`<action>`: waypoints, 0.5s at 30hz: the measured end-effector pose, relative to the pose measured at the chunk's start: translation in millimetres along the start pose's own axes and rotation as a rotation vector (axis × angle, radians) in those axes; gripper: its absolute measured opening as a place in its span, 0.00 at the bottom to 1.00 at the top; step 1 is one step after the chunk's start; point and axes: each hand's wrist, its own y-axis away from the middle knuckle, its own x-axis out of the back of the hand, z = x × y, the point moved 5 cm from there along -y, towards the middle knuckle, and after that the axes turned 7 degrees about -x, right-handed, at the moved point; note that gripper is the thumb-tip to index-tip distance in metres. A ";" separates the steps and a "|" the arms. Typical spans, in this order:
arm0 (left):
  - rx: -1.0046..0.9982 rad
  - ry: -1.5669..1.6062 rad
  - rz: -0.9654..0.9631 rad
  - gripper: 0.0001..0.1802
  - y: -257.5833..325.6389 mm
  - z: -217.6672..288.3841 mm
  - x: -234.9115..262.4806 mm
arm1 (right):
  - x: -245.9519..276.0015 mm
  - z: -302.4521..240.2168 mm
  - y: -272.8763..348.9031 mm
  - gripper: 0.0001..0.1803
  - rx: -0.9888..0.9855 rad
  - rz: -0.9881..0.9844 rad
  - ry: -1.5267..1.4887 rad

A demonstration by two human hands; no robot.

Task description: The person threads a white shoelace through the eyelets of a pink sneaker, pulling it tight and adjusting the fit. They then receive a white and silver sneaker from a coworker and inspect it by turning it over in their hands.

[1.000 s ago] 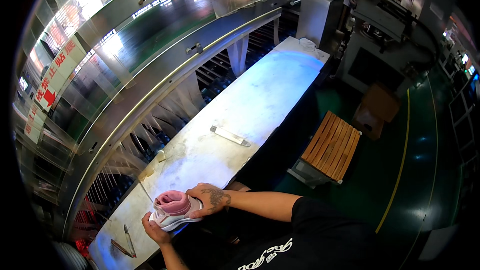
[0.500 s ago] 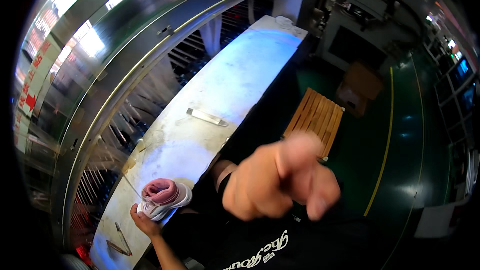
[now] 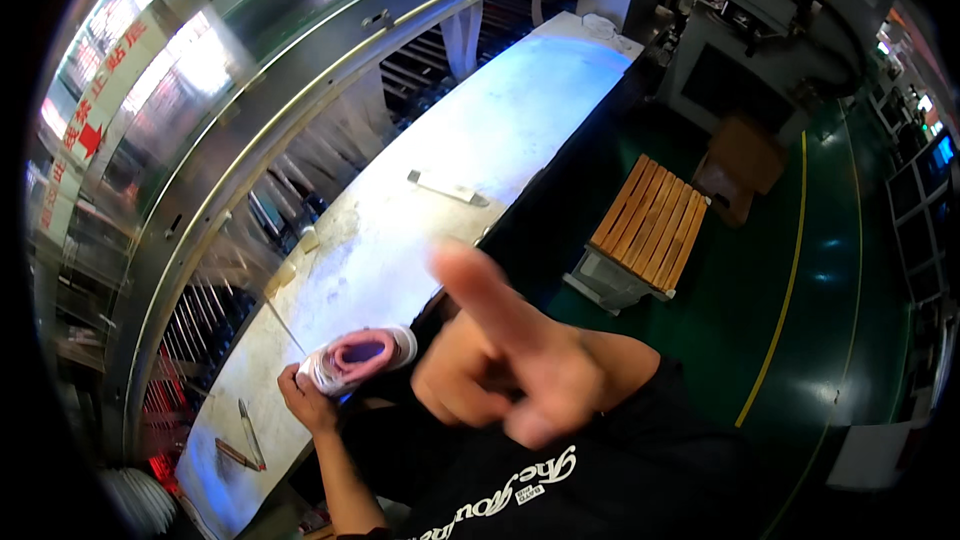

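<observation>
Gripping a rolled-up bundle of pink and white fabric (image 3: 358,358) from below, the left hand (image 3: 305,398) had its fingers curled around the bundle's left end and held it just above the near edge of the long white worktable (image 3: 480,140). The right hand (image 3: 505,360) was raised close to the camera and blurred, its index finger stretched up and to the left while the other fingers were folded into the palm; it held nothing. That hand sat just to the right of the bundle in the picture, though whether the two touched could not be told. On the table to the lower left of the left hand lay a pen-like tool (image 3: 250,432) and a second slim reddish tool (image 3: 235,454), near each other. Farther up the table, well apart from the hands, rested a flat pale strip (image 3: 447,188). Behind the table ran a curved metal machine frame (image 3: 300,90) with glossy panels. To the right, on the green floor (image 3: 800,340), stood a low slatted wooden bench (image 3: 650,230), and a yellow line (image 3: 790,270) crossed the floor beyond it.
</observation>
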 end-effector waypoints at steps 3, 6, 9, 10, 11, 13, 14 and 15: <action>-0.028 -0.073 0.006 0.19 -1.8 6.9 0.3 | 51.6 67.2 13.4 0.61 -0.283 0.336 0.795; -0.047 -0.070 0.006 0.18 -3.5 8.1 -0.5 | 97.8 149.5 31.0 0.59 -0.533 0.412 1.208; -0.030 -0.062 0.016 0.18 -1.1 5.0 1.7 | 102.2 214.1 59.7 0.45 -0.624 0.380 0.823; -0.007 -0.089 0.011 0.18 1.7 3.2 3.7 | 101.5 223.5 70.4 0.41 -0.648 0.420 0.718; -0.001 -0.101 -0.004 0.18 2.9 1.7 4.7 | 101.9 228.4 75.2 0.38 -0.636 0.443 0.626; -0.028 -0.029 0.012 0.19 -1.3 0.5 -0.5 | 101.4 222.2 76.5 0.33 -0.574 0.434 0.771; -0.015 -0.038 0.031 0.19 -2.2 -0.7 -1.4 | 101.1 218.1 73.2 0.31 -0.552 0.432 0.832; -0.039 -0.036 0.044 0.19 -4.3 0.4 -0.9 | 101.6 215.0 70.4 0.29 -0.578 0.412 0.805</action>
